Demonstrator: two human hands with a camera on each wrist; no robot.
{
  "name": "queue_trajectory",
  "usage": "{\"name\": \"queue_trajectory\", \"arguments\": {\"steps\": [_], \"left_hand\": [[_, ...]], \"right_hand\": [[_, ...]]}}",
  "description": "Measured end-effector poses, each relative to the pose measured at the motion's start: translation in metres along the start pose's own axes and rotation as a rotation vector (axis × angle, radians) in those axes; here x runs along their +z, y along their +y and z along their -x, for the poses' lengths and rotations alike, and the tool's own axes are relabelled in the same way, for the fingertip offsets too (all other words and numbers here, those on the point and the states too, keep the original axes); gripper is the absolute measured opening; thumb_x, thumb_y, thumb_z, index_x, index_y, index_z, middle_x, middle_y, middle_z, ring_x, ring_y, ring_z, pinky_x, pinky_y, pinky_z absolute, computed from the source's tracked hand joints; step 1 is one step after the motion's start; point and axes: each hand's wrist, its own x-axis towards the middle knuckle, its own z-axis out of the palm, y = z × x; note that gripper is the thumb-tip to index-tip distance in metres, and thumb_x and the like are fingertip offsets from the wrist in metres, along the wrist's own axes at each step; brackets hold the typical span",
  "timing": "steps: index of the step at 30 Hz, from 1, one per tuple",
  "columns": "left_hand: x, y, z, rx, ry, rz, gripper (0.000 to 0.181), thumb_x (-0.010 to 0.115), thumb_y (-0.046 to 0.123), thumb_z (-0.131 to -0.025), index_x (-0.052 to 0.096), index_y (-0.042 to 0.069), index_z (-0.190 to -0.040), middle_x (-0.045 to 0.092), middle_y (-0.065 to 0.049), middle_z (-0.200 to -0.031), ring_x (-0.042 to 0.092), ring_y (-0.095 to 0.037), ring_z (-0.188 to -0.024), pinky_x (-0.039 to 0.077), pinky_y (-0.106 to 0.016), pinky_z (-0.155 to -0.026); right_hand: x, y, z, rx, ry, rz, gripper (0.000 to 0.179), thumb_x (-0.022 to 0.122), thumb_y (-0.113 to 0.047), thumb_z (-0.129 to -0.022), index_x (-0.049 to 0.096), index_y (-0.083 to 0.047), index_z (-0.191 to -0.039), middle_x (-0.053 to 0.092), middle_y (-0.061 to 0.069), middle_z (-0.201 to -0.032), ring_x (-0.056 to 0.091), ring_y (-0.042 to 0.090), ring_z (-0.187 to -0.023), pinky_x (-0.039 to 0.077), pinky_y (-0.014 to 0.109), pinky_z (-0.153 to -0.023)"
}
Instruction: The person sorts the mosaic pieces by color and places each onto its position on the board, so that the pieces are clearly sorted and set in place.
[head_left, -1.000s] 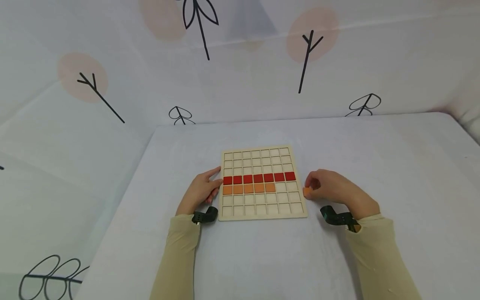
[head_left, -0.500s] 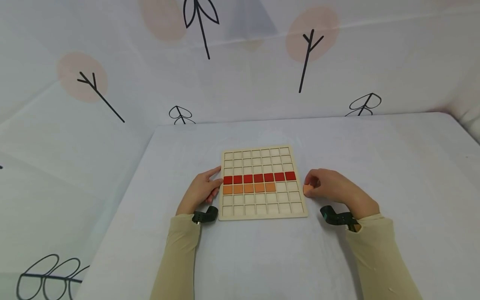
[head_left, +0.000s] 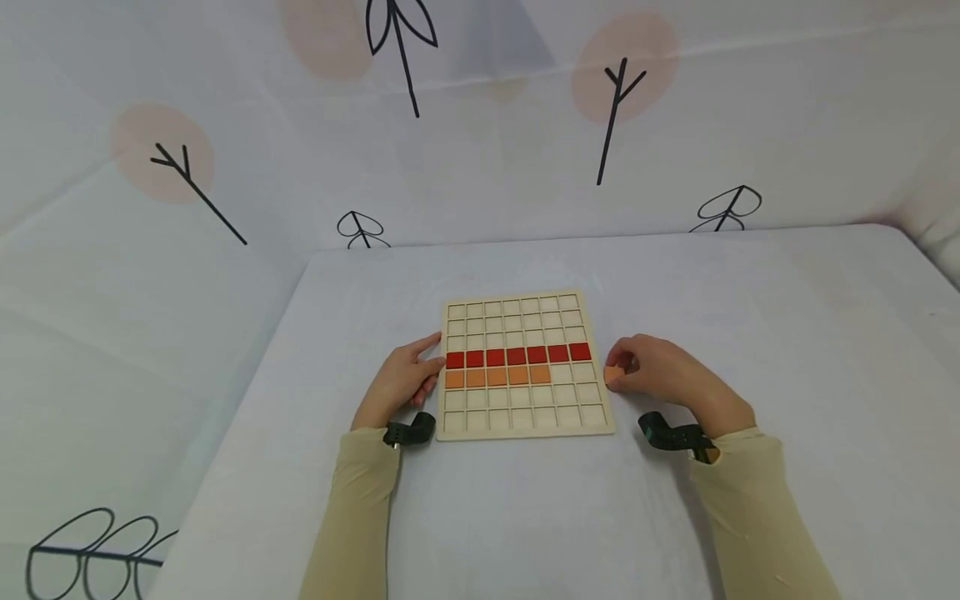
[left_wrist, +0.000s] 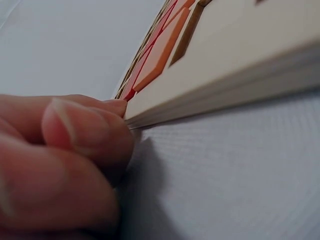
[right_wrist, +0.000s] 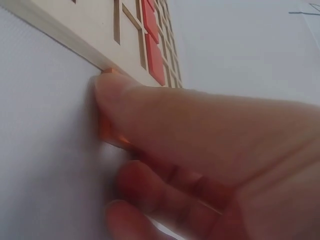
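Note:
A pale wooden grid board (head_left: 528,433) lies flat in the middle of the white table in the head view. One row of its cells holds red square tiles (head_left: 516,356). The row nearer me has several orange square tiles (head_left: 497,377), with two bare cells at its right end. My left hand (head_left: 399,382) touches the board's left edge with index finger and thumb; the other fingers are tucked below. Just off the right edge, my right hand (head_left: 663,372) pinches a loose orange tile (right_wrist: 106,131), its thumb covering most of it in the right wrist view.
Further cells (head_left: 513,308) of the board, behind the red row and in front of the orange one, hold no tiles. White tabletop (head_left: 810,333) surrounds the board. Behind it rises a white cloth backdrop (head_left: 480,167) with plant drawings.
My right hand, with the orange tile in its fingers, has shifted very slightly up and left toward the board. The left hand and the tiles in the board stay as they were.

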Motion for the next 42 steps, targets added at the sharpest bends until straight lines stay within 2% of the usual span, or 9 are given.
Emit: {"name": "queue_trajectory", "arguments": {"steps": [27,35,42], "left_hand": [[0.0001,-0.0012,-0.0007,0.009,0.005,-0.007,0.049,0.055,0.031,-0.088,0.039,0.035,-0.133,0.048,-0.004,-0.053,0.039,-0.015,-0.036,0.034,-0.024,-0.037],[0.0001,-0.0008,-0.0011,0.011,0.006,-0.009,0.049,0.055,0.032,-0.088,0.039,0.035,-0.134,0.048,-0.005,-0.053,0.039,-0.015,-0.036,0.034,-0.024,-0.037],[0.0004,-0.001,-0.0009,0.008,0.004,-0.007,0.049,0.055,0.032,-0.088,0.039,0.035,-0.133,0.048,-0.005,-0.053,0.039,-0.015,-0.036,0.033,-0.024,-0.037]], "right_hand": [[0.0,0.0004,-0.0011,-0.001,0.01,-0.003,0.026,0.07,-0.022,-0.076,0.06,-0.009,-0.097,0.053,0.004,-0.084,0.046,0.021,-0.078,0.038,0.032,-0.063],[-0.0008,0.0019,-0.0013,0.016,-0.025,-0.001,0.022,0.062,-0.027,-0.083,0.062,-0.008,-0.094,0.056,0.002,-0.083,0.047,0.021,-0.079,0.039,0.033,-0.067],[-0.0007,0.0031,-0.0011,0.012,0.006,0.002,0.031,0.058,-0.033,-0.086,0.06,-0.006,-0.101,0.053,0.003,-0.08,0.047,0.019,-0.074,0.037,0.031,-0.061]]}}
